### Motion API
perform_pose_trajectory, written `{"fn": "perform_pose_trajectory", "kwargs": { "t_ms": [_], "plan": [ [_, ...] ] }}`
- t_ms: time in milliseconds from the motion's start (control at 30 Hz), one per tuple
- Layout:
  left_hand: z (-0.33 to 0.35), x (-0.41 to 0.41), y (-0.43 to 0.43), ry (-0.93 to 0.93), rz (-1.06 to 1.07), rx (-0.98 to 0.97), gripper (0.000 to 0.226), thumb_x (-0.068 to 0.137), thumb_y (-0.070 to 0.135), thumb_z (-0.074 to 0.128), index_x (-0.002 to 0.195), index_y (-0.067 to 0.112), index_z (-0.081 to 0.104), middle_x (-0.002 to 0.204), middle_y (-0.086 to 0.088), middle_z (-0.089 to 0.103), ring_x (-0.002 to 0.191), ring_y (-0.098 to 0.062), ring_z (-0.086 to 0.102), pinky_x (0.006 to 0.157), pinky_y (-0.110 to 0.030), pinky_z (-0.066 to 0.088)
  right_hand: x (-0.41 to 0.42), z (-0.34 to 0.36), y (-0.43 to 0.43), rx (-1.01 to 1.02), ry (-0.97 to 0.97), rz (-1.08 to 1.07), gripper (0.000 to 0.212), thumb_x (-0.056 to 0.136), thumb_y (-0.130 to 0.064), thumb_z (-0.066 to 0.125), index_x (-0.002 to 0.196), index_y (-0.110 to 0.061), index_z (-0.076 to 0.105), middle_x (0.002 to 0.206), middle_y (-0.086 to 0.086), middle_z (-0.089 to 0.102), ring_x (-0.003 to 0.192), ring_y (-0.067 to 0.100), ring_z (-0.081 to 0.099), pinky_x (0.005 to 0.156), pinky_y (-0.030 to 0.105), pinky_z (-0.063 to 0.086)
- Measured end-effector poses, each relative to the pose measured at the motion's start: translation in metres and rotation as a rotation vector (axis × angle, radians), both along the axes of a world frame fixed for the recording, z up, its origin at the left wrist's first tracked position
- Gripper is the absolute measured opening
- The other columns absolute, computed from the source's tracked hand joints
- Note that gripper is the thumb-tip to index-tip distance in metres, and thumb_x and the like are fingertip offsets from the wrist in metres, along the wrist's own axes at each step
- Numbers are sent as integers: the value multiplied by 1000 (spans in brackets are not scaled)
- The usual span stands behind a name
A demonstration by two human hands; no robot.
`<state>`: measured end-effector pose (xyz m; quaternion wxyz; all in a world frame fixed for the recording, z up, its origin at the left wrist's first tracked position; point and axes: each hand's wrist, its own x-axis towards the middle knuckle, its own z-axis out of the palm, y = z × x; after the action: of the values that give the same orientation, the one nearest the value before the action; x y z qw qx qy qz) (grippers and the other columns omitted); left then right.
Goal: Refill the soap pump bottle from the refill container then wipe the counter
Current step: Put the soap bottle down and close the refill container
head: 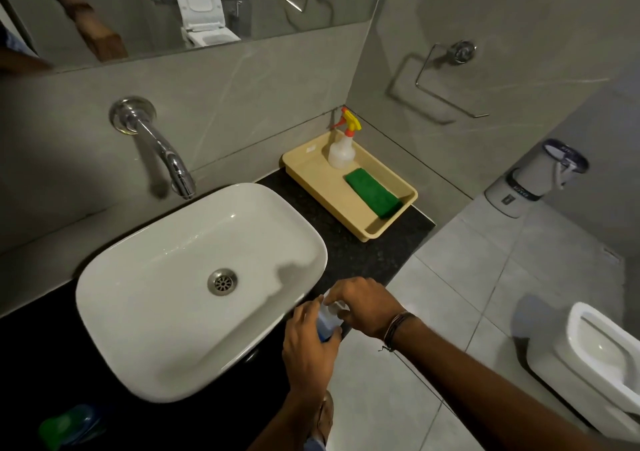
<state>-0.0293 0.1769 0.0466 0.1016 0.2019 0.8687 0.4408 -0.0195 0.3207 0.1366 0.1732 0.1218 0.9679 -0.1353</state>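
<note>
Judging from how things lie, the task is at an early step, or possibly at re-capping; the view alone does not settle which. The left hand (310,350) is wrapped around the body of the soap pump bottle (325,322), and the right hand (365,307) is curled over its white pump head, fingers closed on it as if to twist it. The bottle stands at the front edge of the dark counter (349,253), just beside the front right corner of the white basin (194,277). Its long axis runs roughly upright, tilted slightly, with the pump end toward the right hand and the bluish lower body sunk into the left palm; which way the spout points is hidden under the fingers. No soap is being poured now. A blurred green and blue object (69,424) at the near left of the counter may be the refill container, though it is too indistinct to be sure. Wiping looks not yet begun: the green cloth (374,192) lies folded in the beige tray (311,173) at the far right of the counter, next to a spray bottle (341,149), both well apart from the hands.
</note>
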Motion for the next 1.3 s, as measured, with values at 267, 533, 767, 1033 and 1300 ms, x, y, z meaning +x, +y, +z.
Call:
{"fn": "perform_pose_trajectory", "kwargs": {
  "t_ms": [267,533,767,1033,1300],
  "plan": [
    [0,-2,-1,17,-1,2,74,63,26,98,130,12,70,129,-10,72,120,-30,68,99,-47,58,4,-8,3,-8,88,-70,50,84,-45,72,129,-36,51,132,-5,56,112,17,57,91,38,57],
    [-2,-1,3,11,1,-14,76,55,23,102,124,10,72,122,-14,74,113,-34,71,91,-51,62,0,-12,5,0,54,-91,39,94,-57,56,124,-31,56,121,-1,63,103,20,64,87,40,59],
    [3,-2,3,34,-5,0,75,62,25,98,130,14,70,127,-9,73,119,-31,69,97,-50,59,6,-18,6,19,10,-124,42,90,-53,63,123,-28,56,118,1,65,102,22,65,87,42,59],
    [-2,-2,0,72,-21,20,74,57,26,101,124,11,73,120,-11,75,108,-32,73,85,-51,64,21,-32,20,-205,69,-249,41,94,-56,54,129,-35,55,129,-8,63,110,8,60,94,26,54],
    [1,-6,4,31,-26,-15,81,49,20,104,124,14,73,125,-10,74,114,-32,72,88,-55,62,48,-84,26,-454,45,-455,61,89,-16,74,121,-61,49,123,-23,62,112,10,63,100,30,56]
  ]
}}
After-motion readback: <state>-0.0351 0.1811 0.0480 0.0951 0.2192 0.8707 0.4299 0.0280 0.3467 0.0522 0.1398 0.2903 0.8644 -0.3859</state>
